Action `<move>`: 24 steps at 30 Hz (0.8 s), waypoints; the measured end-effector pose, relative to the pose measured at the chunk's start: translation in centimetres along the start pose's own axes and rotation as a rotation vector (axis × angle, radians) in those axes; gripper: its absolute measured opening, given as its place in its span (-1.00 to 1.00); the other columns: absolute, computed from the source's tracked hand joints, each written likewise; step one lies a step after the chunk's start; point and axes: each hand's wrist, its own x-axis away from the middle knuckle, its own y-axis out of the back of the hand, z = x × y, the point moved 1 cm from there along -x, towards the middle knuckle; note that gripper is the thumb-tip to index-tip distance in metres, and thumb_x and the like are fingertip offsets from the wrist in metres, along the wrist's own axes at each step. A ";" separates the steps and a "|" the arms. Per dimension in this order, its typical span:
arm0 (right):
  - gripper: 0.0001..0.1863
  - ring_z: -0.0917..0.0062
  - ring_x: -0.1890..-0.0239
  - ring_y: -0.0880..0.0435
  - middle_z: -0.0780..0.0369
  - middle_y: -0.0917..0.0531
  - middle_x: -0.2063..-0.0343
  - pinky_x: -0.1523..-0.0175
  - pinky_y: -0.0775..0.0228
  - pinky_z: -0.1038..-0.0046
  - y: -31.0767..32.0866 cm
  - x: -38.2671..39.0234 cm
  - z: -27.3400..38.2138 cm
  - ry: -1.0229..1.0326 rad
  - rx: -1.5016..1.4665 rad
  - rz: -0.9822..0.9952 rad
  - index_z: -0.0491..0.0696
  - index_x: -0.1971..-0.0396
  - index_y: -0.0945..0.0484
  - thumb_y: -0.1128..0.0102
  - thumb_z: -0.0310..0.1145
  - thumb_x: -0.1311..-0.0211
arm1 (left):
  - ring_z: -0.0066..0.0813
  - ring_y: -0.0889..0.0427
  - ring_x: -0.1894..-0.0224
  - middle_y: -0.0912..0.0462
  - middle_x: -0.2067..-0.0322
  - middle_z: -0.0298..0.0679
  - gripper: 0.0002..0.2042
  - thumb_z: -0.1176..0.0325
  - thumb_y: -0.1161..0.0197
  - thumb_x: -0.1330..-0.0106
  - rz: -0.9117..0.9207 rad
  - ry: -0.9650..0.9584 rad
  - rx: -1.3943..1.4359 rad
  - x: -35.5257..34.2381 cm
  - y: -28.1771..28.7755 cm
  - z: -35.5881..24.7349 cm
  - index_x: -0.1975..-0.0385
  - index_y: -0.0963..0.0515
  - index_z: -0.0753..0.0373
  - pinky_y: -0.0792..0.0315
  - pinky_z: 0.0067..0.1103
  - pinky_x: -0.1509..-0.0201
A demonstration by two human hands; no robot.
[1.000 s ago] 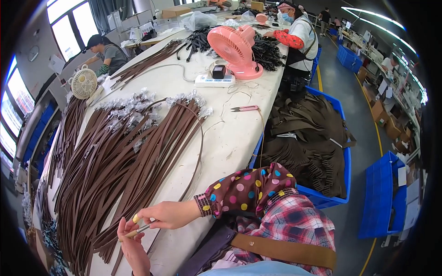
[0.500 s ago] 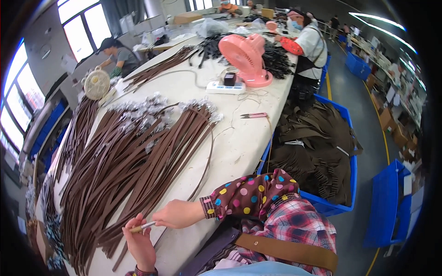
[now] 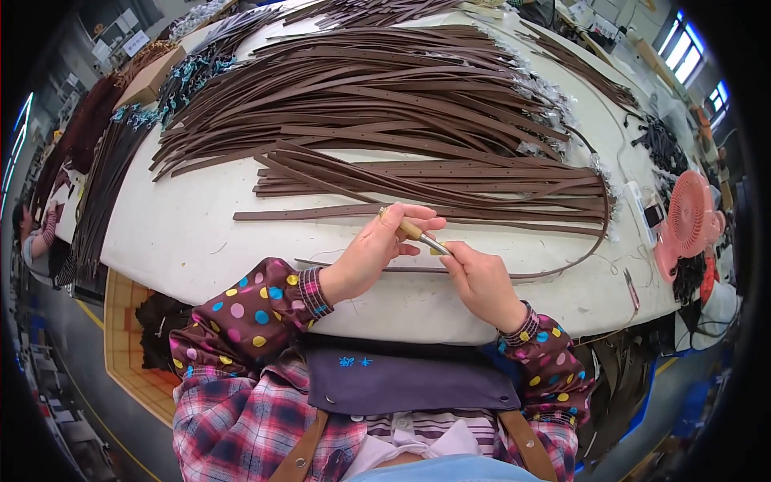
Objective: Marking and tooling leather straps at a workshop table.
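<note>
My left hand [image 3: 377,245] grips the wooden handle of a slim tool [image 3: 405,228] with a metal shaft, pointing toward my right hand. My right hand [image 3: 478,277] has its fingers closed on the metal end; a small yellow piece [image 3: 438,250] shows at the fingertips. Just beyond both hands, long brown straps [image 3: 337,173] with holes lie in piles across the white table [image 3: 185,241], their right ends bunched with clear wrapping [image 3: 562,108]. A single thin strap [image 3: 534,275] curves round under my hands.
Dark strap bundles [image 3: 108,185] and a cardboard box [image 3: 148,76] lie left. Right are a pink fan [image 3: 687,217], a power strip [image 3: 640,205] and pink-handled snips [image 3: 631,291]. Co-workers appear at far left [image 3: 40,241] and right [image 3: 719,313]. Bins [image 3: 124,329] stand below the table edge.
My view has swung round to the left to face the table squarely, so the straps now lie crosswise and the fan is at far right. Both hands stay on the tool.
</note>
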 end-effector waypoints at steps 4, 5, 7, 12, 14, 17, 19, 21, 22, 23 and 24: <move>-0.85 0.17 0.52 -0.57 0.11 -0.56 0.59 0.47 -0.33 0.24 -0.3 0.2 0.0 -0.006 -0.016 -0.002 -0.07 0.22 -0.47 -0.03 -0.33 -0.34 | -0.51 -0.43 -0.08 -0.49 -0.12 -0.11 -0.53 0.00 0.39 -0.53 -0.003 0.021 0.020 0.3 0.0 0.0 -0.09 -0.36 0.18 -0.32 -0.48 -0.12; -0.85 0.17 0.52 -0.57 0.11 -0.56 0.59 0.47 -0.33 0.24 -0.3 0.2 0.1 -0.012 -0.015 -0.001 -0.07 0.22 -0.47 -0.03 -0.33 -0.34 | -0.51 -0.42 -0.09 -0.49 -0.12 -0.11 -0.53 0.00 0.39 -0.53 -0.003 0.009 0.012 0.3 0.0 -0.1 -0.09 -0.35 0.18 -0.31 -0.48 -0.12; -0.85 0.16 0.52 -0.57 0.11 -0.56 0.59 0.47 -0.33 0.24 -0.3 0.1 0.2 -0.018 -0.017 0.012 -0.07 0.23 -0.47 -0.03 -0.32 -0.34 | -0.51 -0.42 -0.09 -0.49 -0.13 -0.11 -0.53 0.00 0.39 -0.53 0.004 0.004 0.007 0.3 0.0 0.0 -0.09 -0.35 0.17 -0.31 -0.48 -0.12; -0.85 0.15 0.52 -0.57 0.10 -0.56 0.60 0.47 -0.33 0.22 -0.3 0.1 0.1 -0.042 -0.034 0.031 -0.08 0.23 -0.47 -0.02 -0.32 -0.34 | -0.50 -0.42 -0.09 -0.49 -0.13 -0.10 -0.54 0.01 0.38 -0.53 0.000 0.010 0.044 0.0 -0.2 0.2 -0.06 -0.38 0.18 -0.30 -0.50 -0.13; -0.85 0.15 0.52 -0.57 0.10 -0.56 0.60 0.46 -0.34 0.22 -0.2 0.1 0.1 -0.049 -0.037 0.031 -0.08 0.23 -0.47 -0.01 -0.32 -0.34 | -0.51 -0.43 -0.08 -0.47 -0.14 -0.12 -0.54 0.01 0.38 -0.53 0.004 0.021 0.026 -0.2 -0.4 0.4 -0.05 -0.39 0.18 -0.31 -0.50 -0.13; -0.83 0.16 0.51 -0.58 0.10 -0.57 0.59 0.45 -0.35 0.23 -0.1 0.0 0.3 -0.072 -0.021 0.072 -0.08 0.19 -0.48 -0.02 -0.33 -0.34 | -0.52 -0.43 -0.08 -0.44 -0.17 -0.15 -0.53 0.01 0.37 -0.53 0.011 0.027 -0.040 -0.2 -0.5 1.0 -0.06 -0.39 0.20 -0.31 -0.49 -0.14; -0.79 0.18 0.49 -0.60 0.11 -0.59 0.57 0.43 -0.38 0.25 -0.2 0.0 0.7 -0.055 -0.030 0.054 -0.08 0.12 -0.49 -0.02 -0.32 -0.34 | -0.53 -0.42 -0.08 -0.42 -0.18 -0.18 -0.52 0.01 0.37 -0.53 0.012 0.022 -0.091 0.0 -0.6 1.2 -0.07 -0.39 0.21 -0.31 -0.48 -0.15; -0.78 0.18 0.49 -0.60 0.11 -0.60 0.56 0.43 -0.39 0.25 -0.2 -0.1 0.8 -0.045 -0.038 0.045 -0.07 0.10 -0.49 -0.03 -0.33 -0.34 | -0.54 -0.42 -0.08 -0.39 -0.20 -0.21 -0.51 0.01 0.38 -0.53 0.031 0.018 -0.108 0.0 -0.7 1.3 -0.09 -0.38 0.22 -0.30 -0.47 -0.18; -0.76 0.19 0.48 -0.61 0.11 -0.61 0.56 0.42 -0.40 0.25 -0.2 -0.1 0.8 -0.037 -0.045 0.034 -0.07 0.07 -0.49 -0.03 -0.33 -0.33 | -0.54 -0.42 -0.08 -0.39 -0.20 -0.21 -0.51 0.01 0.38 -0.53 0.033 0.018 -0.107 -0.1 -0.7 1.3 -0.09 -0.38 0.22 -0.30 -0.47 -0.18; -0.76 0.19 0.48 -0.61 0.11 -0.61 0.56 0.42 -0.40 0.25 -0.2 -0.1 0.7 -0.039 -0.044 0.034 -0.07 0.07 -0.49 -0.03 -0.33 -0.33 | -0.53 -0.41 -0.08 -0.39 -0.20 -0.21 -0.51 0.01 0.38 -0.53 0.039 0.017 -0.104 -0.1 -0.7 1.4 -0.09 -0.38 0.23 -0.29 -0.47 -0.19; -0.75 0.19 0.47 -0.61 0.11 -0.61 0.54 0.41 -0.40 0.26 -0.2 -0.1 0.7 -0.048 -0.042 0.044 -0.07 0.06 -0.48 -0.03 -0.33 -0.34 | -0.53 -0.41 -0.08 -0.39 -0.20 -0.21 -0.51 0.00 0.38 -0.53 0.042 0.016 -0.101 -0.1 -0.6 1.4 -0.10 -0.38 0.23 -0.29 -0.46 -0.20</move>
